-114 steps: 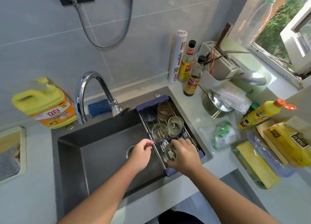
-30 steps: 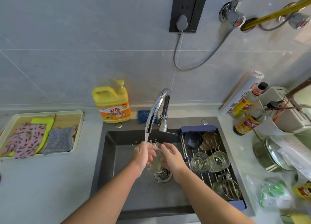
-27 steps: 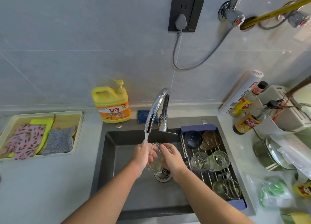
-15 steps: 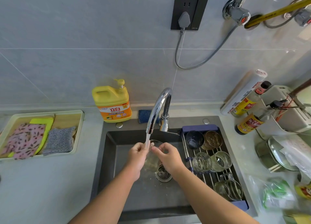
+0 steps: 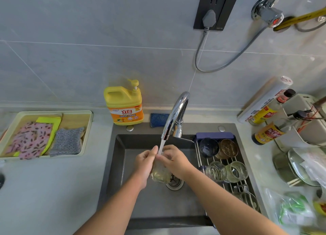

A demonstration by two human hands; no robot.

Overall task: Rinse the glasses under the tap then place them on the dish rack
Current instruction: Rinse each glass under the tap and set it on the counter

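Clear cylindrical glass (image 5: 160, 174) at frame centre catches a white stream (image 5: 161, 146) from the curved chrome tap (image 5: 176, 111), left hand (image 5: 144, 164) and right hand (image 5: 174, 159) each curled round its smooth sides.

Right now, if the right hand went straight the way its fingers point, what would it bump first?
The water stream falls right at the right hand's fingers; just past it, probably the left hand, which also grips the clear glass. Depth is unclear.

Pale countertop (image 5: 44, 190) — detergent bottle (image 5: 124, 106), cloth tray (image 5: 87, 132), sauce bottle (image 5: 269, 133) stand on it.
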